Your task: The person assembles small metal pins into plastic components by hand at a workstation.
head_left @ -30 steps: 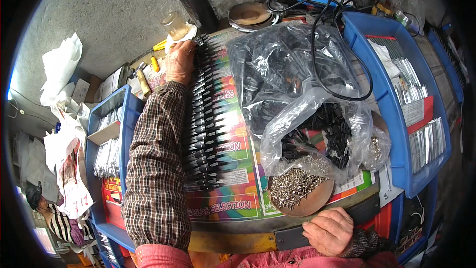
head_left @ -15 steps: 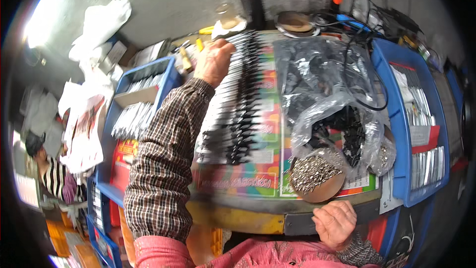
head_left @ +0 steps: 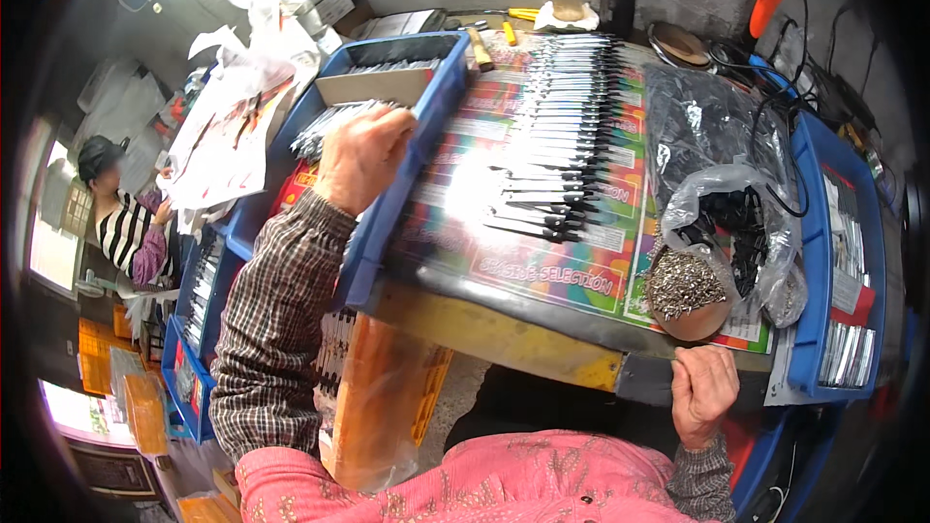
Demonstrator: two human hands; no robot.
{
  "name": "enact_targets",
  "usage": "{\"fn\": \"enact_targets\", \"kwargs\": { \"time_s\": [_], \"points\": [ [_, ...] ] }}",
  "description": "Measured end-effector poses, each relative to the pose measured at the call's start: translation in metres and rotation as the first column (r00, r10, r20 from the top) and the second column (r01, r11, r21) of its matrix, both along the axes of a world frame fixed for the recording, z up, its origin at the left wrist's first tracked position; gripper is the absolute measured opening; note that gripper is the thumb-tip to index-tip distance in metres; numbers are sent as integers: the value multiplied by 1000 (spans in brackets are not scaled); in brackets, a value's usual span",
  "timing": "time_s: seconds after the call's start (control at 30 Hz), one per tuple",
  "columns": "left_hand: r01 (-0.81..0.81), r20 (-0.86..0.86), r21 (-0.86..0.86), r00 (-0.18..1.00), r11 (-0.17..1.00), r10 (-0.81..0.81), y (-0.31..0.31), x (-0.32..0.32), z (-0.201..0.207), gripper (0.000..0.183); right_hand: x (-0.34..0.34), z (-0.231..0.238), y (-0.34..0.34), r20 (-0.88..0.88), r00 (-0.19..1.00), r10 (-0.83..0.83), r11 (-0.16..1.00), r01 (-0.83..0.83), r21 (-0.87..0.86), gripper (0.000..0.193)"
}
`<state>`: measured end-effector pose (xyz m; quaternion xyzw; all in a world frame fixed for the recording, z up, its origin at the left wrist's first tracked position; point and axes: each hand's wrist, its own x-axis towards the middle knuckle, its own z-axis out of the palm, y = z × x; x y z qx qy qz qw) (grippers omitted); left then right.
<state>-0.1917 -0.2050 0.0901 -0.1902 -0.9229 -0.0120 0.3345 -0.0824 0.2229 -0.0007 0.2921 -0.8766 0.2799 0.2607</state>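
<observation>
My left hand (head_left: 363, 157) is over the blue bin (head_left: 441, 87) at the left. Its fingers curl closed beside slim silvery pen parts (head_left: 315, 131); whatever lies in its grasp is hidden. On the colourful printed mat to the right, a long row of white-and-black pens (head_left: 567, 136) lies side by side. At the table's front edge rests my right hand (head_left: 705, 392), fingers loosely curled with nothing visible in them. Just beyond it, a round brown dish (head_left: 702, 323) holds small silvery metal tips (head_left: 686, 283), next to a clear bag of black plastic parts (head_left: 741, 228).
Another blue bin (head_left: 809, 232) with bundled pen parts stands at the right. Black cables hang near an orange-handled tool (head_left: 765, 5). A glass jar (head_left: 568, 0) and a yellow cutter (head_left: 510, 34) sit at the back. A person in stripes (head_left: 131, 223) sits far left.
My left hand has moved from the upper end of the pen row, leftward and nearer, to the blue bin. The view has swung left. My right hand stays by the table edge.
</observation>
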Motion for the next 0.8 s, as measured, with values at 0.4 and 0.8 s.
{"fn": "enact_targets", "kwargs": {
  "time_s": [0.4, 0.8],
  "points": [
    [-340, 315, 23, 895, 940, 316, -102, 53, -54, 7, 3, -3, -5, -33, 998, -45, 999, 46, 23, 15],
    [-341, 356, -137, 859, 930, 368, -105, 36, -74, 6, 3, -1, -7, -78, 996, -46, 998, 48, 31, 14]
  ]
}}
